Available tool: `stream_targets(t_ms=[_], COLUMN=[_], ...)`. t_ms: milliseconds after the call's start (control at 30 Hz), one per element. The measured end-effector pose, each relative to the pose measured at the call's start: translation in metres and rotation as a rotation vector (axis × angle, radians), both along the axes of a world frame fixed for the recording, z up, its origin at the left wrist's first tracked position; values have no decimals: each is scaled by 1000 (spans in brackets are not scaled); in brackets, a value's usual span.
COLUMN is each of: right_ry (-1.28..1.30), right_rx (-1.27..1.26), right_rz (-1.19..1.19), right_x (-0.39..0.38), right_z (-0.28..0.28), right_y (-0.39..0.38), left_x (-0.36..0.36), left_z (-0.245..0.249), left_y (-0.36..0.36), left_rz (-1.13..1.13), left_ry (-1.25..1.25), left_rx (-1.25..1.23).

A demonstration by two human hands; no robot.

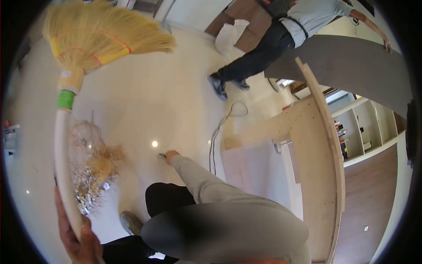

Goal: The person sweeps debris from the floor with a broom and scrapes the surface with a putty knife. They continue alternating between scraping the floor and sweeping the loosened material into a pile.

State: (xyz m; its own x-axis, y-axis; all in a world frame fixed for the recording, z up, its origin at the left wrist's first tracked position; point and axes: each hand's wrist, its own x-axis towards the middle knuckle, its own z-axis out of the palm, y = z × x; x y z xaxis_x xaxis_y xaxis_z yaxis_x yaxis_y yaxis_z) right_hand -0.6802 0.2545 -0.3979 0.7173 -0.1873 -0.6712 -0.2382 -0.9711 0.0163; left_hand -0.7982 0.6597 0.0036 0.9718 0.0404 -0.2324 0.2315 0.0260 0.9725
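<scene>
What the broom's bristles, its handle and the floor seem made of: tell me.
The broom bristles look like matte dry plant fibre: thin straw-yellow strands fan out. The broom handle is smooth, pale, perhaps plastic or coated wood; no grain shows. The floor seems glossy, possibly polished tile: lights reflect as bright spots.

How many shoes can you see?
3. One shoe is near the rubbish pile. Two are on the far person: a left-hand shoe and a right-hand shoe in the picture. Another may be hidden.
</scene>
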Motion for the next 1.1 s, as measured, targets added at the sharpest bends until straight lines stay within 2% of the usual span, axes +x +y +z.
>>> stream_targets(t_ms=[100, 167, 200, 233, 267, 367, 400, 433, 467, 567, 667, 700, 833, 900, 967, 1033, 1100], right_ry=[-110, -153, -177, -290, -345, -89, -259, -326, -275, -413, -445, -433, -453, -379, -296, -210, -370], right_rx=[76, 85, 109, 60, 17, -210, -74, -200, -217, -178, -162, -144, -136, -277, -268, -262, -218], right_rz=[-137, -136, -141, -39, -80, -40, -21, 2, 12, 134, 135, 130, 105, 93, 45, -10, 128], right_x=[-8, 4, 9, 19, 25, 34, 15, 6, 3, 3, 16, 19, 45, 72, 108, 107, 104], right_z=[43, 56, 51, 1, 7, -35, 37, 33, 26, 2, -46, -43, -62, -66, -54, -57, -58], right_y=[-3, -21, -26, -57, -60, -96, -63, -60, -62, -70, -74, -74, -66, -67, -69, -71, -74], left_x=[16, 24, 28, 32, 34, 38, 40, 41, 40, 37, 30, 24, 21, 21, 23, 26, 26], left_z=[-2, -10, -20, -25, -30, -39, -33, -31, -33, -43, -70, -56, -60, -63, -68, -70, -72], left_y=[2, 3, 7, 6, 6, 14, 12, 13, 13, 14, 16, 12, 11, 13, 14, 9, 9], left_rz=[27, 5, 41, 57, 72, 91, 119, 141, 168, 200, 231, 241, 266, 280, 288, 310, 283], left_ry=[-62, -167, -143, -145, -170, -147, -121, -97, -79, -28, -25, -45, 52, 94, 124, 171, 163], left_rx=[-52, -88, -85, -64, -72, -131, -142, -93, -97, -22, 76, 108, 223, 228, 202, 271, 271])
